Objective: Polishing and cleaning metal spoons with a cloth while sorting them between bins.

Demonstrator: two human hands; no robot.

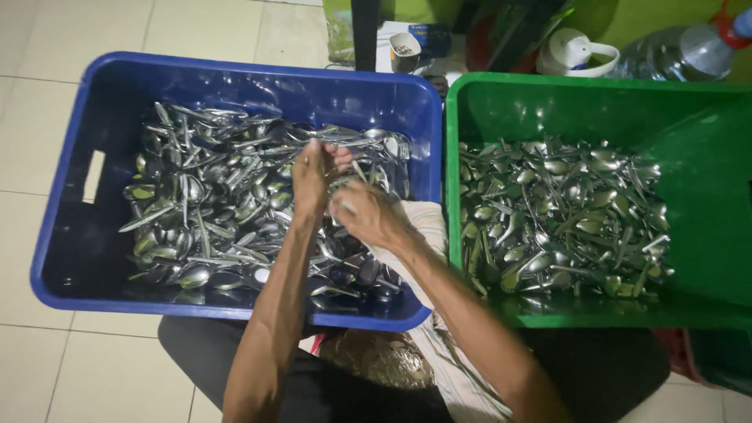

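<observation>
Head view: two plastic crates are seen from above on a pale tiled floor (94, 376), set side by side so that both lie within arm's reach of the seated person.

Blue crate (78, 258): a loose heap of steel spoons (204, 211) is held inside it, piled against the far and right walls, with the left part of the bottom bare.

Green crate (705, 196): a second heap of spoons (564, 211) is spread across its floor, touching the blue crate's side of the wall; the two rims are pressed together at the middle.

Left hand (313, 176): it is raised over the blue crate's heap, its fingers closed together around what appears to be a small bunch of spoon handles, held upright as if being gathered and squared.

Right hand (364, 211): it is held just beside the left, over the same heap; the fingers are curled inward, but motion blur prevents it from being told whether a spoon is pinched.

Cloth (427, 227): a pale striped cloth is draped over the blue crate's near right corner and down to the lap, under the right forearm.

Background: a white lidded jug (568, 53), a clear water bottle (681, 51) and a small white cup (405, 48) are stood behind the crates, well apart from the hands.
</observation>
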